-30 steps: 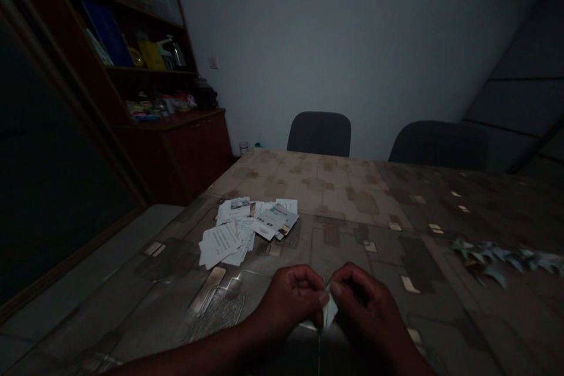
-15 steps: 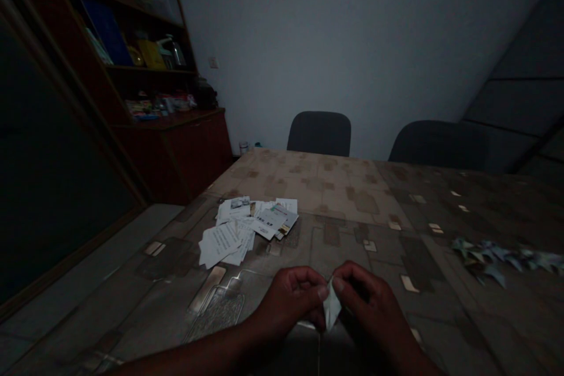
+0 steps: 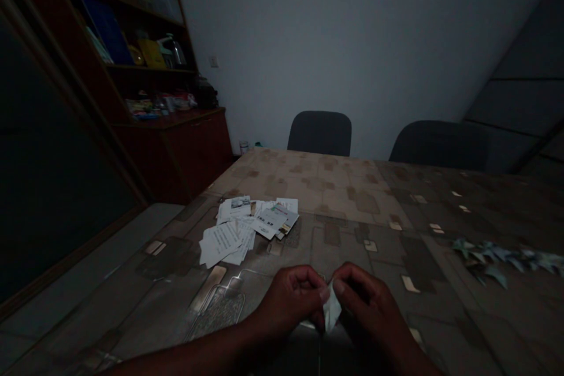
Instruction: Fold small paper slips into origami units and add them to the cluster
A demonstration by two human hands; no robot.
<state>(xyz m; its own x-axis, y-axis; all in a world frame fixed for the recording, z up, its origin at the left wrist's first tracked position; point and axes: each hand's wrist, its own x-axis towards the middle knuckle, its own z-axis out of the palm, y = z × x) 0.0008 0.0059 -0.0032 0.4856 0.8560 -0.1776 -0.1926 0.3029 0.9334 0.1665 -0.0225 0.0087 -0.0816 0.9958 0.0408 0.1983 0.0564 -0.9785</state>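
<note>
My left hand (image 3: pixel 293 298) and my right hand (image 3: pixel 368 302) meet over the near edge of the table (image 3: pixel 352 200). Both are closed, pinching a small folded piece of white paper (image 3: pixel 331 310) between thumbs and fingers. The paper hangs point-down between the two hands, just above the tabletop. A loose pile of white printed paper slips (image 3: pixel 247 228) lies on the table to the left, beyond my left hand.
A row of small folded paper shapes (image 3: pixel 502 258) lies at the right of the table. Two dark chairs (image 3: pixel 319 133) (image 3: pixel 440 142) stand at the far side. A wooden shelf unit (image 3: pixel 145 70) with books and bottles fills the left wall. The room is dim.
The hands stay together on the folded paper; the fingers shifted slightly and the paper now sits a little lower between them. Nothing else moved.
</note>
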